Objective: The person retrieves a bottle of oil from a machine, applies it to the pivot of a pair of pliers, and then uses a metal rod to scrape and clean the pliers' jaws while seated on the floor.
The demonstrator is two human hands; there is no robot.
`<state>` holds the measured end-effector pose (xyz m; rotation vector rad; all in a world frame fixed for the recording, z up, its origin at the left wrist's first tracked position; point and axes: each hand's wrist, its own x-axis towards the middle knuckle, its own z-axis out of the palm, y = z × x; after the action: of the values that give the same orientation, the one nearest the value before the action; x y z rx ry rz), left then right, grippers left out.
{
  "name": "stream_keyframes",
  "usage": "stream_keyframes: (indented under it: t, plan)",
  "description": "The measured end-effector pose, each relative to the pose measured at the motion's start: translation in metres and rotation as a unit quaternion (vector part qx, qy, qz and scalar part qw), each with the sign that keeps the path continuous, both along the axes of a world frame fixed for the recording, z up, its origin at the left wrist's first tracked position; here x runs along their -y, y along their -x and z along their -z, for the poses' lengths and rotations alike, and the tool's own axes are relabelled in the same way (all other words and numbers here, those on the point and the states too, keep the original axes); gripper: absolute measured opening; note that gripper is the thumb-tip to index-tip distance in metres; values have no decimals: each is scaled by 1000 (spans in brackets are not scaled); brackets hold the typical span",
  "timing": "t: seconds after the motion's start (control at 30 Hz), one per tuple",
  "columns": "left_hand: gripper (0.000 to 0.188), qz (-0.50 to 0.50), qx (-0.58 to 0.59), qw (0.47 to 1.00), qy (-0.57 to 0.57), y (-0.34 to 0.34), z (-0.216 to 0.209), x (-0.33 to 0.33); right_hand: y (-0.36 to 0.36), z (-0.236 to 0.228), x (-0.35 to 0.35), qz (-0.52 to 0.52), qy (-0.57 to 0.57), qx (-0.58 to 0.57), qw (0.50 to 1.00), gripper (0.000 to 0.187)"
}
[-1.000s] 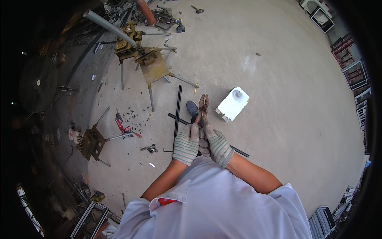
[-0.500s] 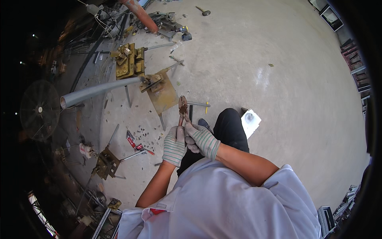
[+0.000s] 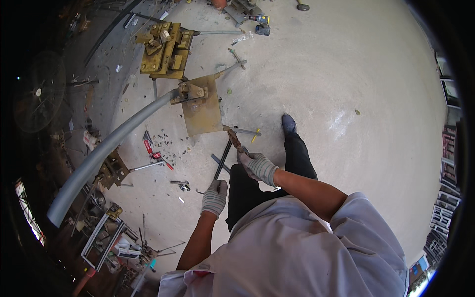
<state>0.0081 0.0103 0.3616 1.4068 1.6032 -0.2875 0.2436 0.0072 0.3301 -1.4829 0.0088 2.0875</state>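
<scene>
The gloved right hand wraps the handle end of rusty brown metal pliers, which jut ahead of that grip. They look stiff, fairly weighty and tough, best held there. Leftward, the gloved left hand curls; whether around anything, I cannot tell.

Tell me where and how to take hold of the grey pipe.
Best taken near the pipe's free end, from its right, the person's side, probably with the left grip, since the right grip holds pliers. The pipe is round and bare there, while its other end meets a bracket on the plate.
</scene>
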Motion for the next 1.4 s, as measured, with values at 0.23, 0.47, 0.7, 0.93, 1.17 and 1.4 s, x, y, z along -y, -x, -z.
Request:
stream_keyframes:
  t: [0.23, 0.47, 0.7, 0.93, 1.17, 1.4]
  plan:
    - [50, 84, -183, 950, 240, -51, 41, 87, -90, 165, 59, -103, 15, 86, 991, 41]
    - [39, 101, -189, 919, 331, -89, 51, 115, -114, 220, 129, -246, -1, 88, 965, 41]
    - [30, 165, -2, 888, 430, -67, 35, 108, -93, 182, 151, -106, 104, 28, 989, 40]
    - [29, 123, 71, 869, 474, -51, 35, 85, -71, 170, 190, 90, 187, -43, 977, 23]
    - [19, -39, 180, 918, 352, -49, 211, 20, -76, 215, 99, 49, 124, 13, 991, 36]
    - [36, -17, 320, 932, 169, -77, 351, -15, -68, 297, 37, 8, 2, -129, 992, 41]
